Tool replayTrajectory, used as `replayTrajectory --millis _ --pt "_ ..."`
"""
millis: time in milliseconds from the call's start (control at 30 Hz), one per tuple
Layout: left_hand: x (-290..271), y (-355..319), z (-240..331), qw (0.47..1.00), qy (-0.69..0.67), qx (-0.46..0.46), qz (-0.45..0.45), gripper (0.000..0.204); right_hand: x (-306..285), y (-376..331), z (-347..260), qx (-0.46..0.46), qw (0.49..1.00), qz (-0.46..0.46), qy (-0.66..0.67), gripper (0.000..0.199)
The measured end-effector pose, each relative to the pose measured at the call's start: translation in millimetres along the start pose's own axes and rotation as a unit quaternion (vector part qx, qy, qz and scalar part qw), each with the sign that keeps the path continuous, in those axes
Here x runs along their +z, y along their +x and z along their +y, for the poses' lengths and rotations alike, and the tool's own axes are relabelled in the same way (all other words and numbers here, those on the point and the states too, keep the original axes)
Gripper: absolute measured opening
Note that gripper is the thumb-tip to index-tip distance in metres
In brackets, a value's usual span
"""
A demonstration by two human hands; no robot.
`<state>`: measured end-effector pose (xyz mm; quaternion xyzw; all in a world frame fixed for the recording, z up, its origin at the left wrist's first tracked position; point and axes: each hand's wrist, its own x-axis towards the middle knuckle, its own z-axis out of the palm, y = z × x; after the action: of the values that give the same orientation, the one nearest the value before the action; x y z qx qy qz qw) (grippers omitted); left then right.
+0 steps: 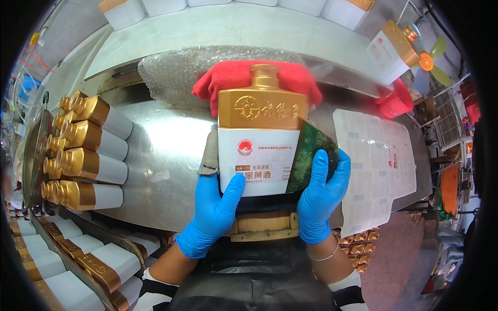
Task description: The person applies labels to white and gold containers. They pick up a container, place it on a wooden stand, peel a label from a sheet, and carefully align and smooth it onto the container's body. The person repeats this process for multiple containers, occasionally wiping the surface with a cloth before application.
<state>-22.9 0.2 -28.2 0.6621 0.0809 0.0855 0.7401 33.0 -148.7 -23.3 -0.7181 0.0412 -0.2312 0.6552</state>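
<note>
A flat white bottle [257, 150] with a gold shoulder and neck stands upright in front of me, its printed face toward me. My left hand [207, 215], in a blue glove, grips its lower left side. The thumb presses on the front, and the other fingers are hidden behind. Grey fabric [209, 153] shows along the bottle's left edge, above that hand. My right hand [322, 199], also gloved in blue, is closed on a dark green mottled cloth [315, 155] against the bottle's right side. Its thumb lies over the cloth.
Behind the bottle a red towel [205, 87] lies against bubble wrap [168, 72]. Several gold-topped bottles [111, 150] lie stacked at the left; more fill trays [93, 238] below. A sheet of labels [371, 176] covers the table's right side, near a red cup [395, 101] and a fan [426, 61].
</note>
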Motion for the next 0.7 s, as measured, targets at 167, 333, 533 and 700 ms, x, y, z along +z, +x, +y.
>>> replayTrajectory --millis 167,333,533,700 --pt "-1.4 -0.8 4.2 1.000 0.014 -0.012 -0.017 0.054 -0.9 0.9 -0.9 0.002 1.000 -0.012 0.012 0.021" --pt "0.1 0.6 3.1 1.000 0.018 0.007 -0.016 0.056 -1.2 1.5 -0.3 0.010 0.999 -0.024 0.034 0.021" --pt "1.1 -1.1 4.2 1.000 0.007 -0.003 -0.010 0.056 -2.9 1.0 1.5 0.024 0.998 -0.028 0.042 0.022" --pt "0.5 -1.1 1.0 1.000 0.008 0.015 0.009 0.050 -6.5 2.6 4.8 0.055 0.997 -0.019 0.052 0.027"
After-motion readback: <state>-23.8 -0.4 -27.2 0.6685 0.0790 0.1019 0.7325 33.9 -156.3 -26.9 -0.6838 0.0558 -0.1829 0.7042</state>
